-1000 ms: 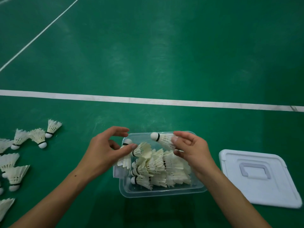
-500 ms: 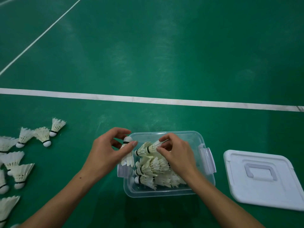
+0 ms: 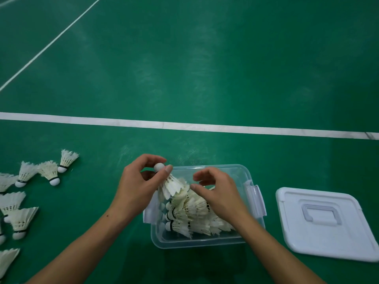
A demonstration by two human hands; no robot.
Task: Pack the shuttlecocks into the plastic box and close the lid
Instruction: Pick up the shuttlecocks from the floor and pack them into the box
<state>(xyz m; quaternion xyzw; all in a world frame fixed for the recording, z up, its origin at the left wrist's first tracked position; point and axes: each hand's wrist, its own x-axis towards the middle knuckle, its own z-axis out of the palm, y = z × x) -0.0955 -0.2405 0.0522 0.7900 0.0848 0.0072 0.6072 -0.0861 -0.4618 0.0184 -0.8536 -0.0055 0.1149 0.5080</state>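
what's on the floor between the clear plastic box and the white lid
Nothing: in the head view only bare green floor separates the clear plastic box from the white lid.

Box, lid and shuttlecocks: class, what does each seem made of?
Box: clear glossy plastic; its contents show through the wall.
Lid: opaque white plastic, smooth, with a moulded handle.
Shuttlecocks: off-white vanes, probably feathers; rounded white bases, material unclear.

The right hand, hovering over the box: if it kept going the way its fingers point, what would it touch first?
Probably the shuttlecock that the left hand holds by its cork. The right hand has fingers pointing left toward its feathers, though depth is hard to judge.
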